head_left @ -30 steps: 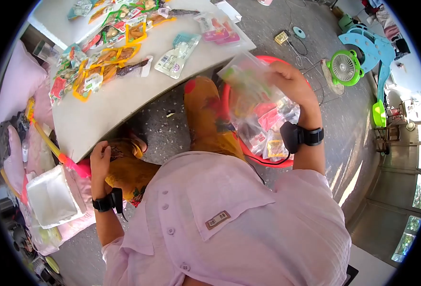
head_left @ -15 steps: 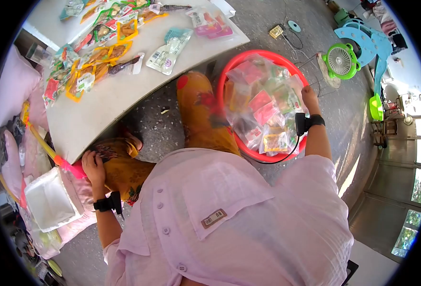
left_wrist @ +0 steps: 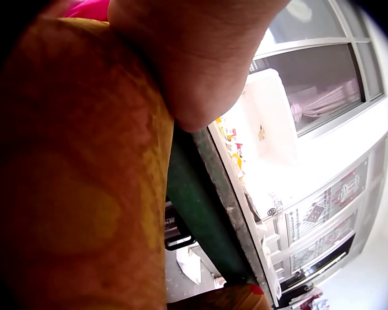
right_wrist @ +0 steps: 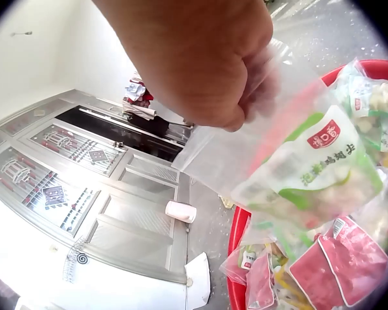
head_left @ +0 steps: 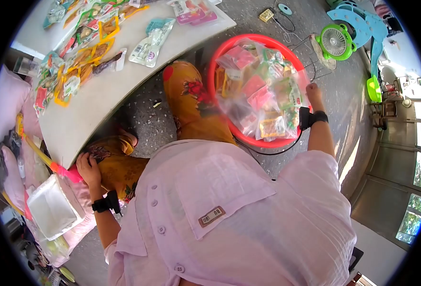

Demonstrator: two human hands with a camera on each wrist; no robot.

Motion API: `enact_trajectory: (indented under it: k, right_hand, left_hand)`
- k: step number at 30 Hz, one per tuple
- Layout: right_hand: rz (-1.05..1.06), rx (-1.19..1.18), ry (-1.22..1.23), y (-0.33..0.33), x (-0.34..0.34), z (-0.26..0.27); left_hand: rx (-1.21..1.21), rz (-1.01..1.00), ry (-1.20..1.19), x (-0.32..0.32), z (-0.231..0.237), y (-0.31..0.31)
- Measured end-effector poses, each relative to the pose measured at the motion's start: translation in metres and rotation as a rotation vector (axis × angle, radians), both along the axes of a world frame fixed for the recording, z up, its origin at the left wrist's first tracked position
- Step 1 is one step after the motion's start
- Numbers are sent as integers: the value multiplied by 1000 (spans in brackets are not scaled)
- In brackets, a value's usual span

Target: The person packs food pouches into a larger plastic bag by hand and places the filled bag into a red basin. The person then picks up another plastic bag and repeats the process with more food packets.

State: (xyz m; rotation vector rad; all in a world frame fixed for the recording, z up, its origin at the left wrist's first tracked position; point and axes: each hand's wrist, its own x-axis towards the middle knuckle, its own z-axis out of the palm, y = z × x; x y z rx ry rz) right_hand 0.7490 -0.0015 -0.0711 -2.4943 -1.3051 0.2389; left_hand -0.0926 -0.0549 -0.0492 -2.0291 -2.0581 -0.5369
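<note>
My right hand (head_left: 315, 97) is at the right rim of a red basin (head_left: 211, 71). In the right wrist view its curled fingers grip the top of a clear plastic bag (right_wrist: 210, 158). Inside that bag shows a white and green food packet (right_wrist: 310, 169) with a red label. Below it, the basin is heaped with bagged food packets, among them pink-red packets (right_wrist: 339, 263). My left hand (head_left: 88, 170) rests on the left knee, over the mustard patterned trousers (head_left: 120, 174), fingers relaxed and holding nothing. The left wrist view shows only part of this hand, against the trouser cloth.
On the left stands a pale table (head_left: 94, 112) with many colourful food packets (head_left: 84, 55). A white foam box (head_left: 53, 207) and a pink-ended stick (head_left: 65, 171) lie by the left knee. Beyond the basin are a green fan (head_left: 335, 42) and cables on the floor.
The right hand has moved from over the basin to its right rim; the bag it held over the basin earlier is no longer raised there. The left hand stays on the knee. The head view has shifted.
</note>
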Motion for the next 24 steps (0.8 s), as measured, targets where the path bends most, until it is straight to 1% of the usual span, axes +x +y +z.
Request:
enact_trajectory:
  k: [2, 3, 5, 6, 8, 10, 12, 14, 16, 18, 19, 20, 22, 23, 24]
  right_hand:
    - [-3, -38, -39, -10, 20, -22]
    - [-4, -57, -58, -13, 17, -21]
    - [-40, -17, -186, -24, 15, -12]
    - [-60, -1, -252, -30, 6, 0]
    - [-105, -28, -316, -37, -14, 25]
    - [-117, -53, -350, -48, -26, 30]
    - [-89, -76, -353, -60, -34, 19]
    - [-167, -335, -356, -71, -55, 8]
    - [-125, -478, -256, -91, -64, -13]
    - [35, -502, -164, -106, -40, -63]
    - [85, -418, -148, -104, -43, -71]
    - [117, -386, -161, -98, -42, -76]
    - [181, -316, -187, -70, -63, -63]
    - [245, -209, -226, -57, -54, -78]
    - [222, -144, -207, -43, -74, -54]
  left_hand:
    - [0, -10, 2, -1, -1, 0]
    - [4, -7, 5, -1, -1, 0]
    - [9, -1, 10, 0, -1, -1]
    - [9, 0, 12, 0, -1, -2]
    - [11, 1, 14, -2, -3, -2]
    - [11, 9, 11, -4, -4, -2]
    - [19, 8, 4, -4, -5, -1]
    - [29, 1, 0, -5, -5, -2]
    - [37, 1, -3, -4, -5, -3]
    - [46, -2, -10, -5, -4, -4]
    - [51, -5, -15, -6, -5, -5]
    - [56, -7, -18, -6, -5, -6]
    - [39, 10, -23, -6, -5, -6]
    - [34, 24, -25, -5, -5, -6]
    - [20, 8, -41, 1, -5, -4]
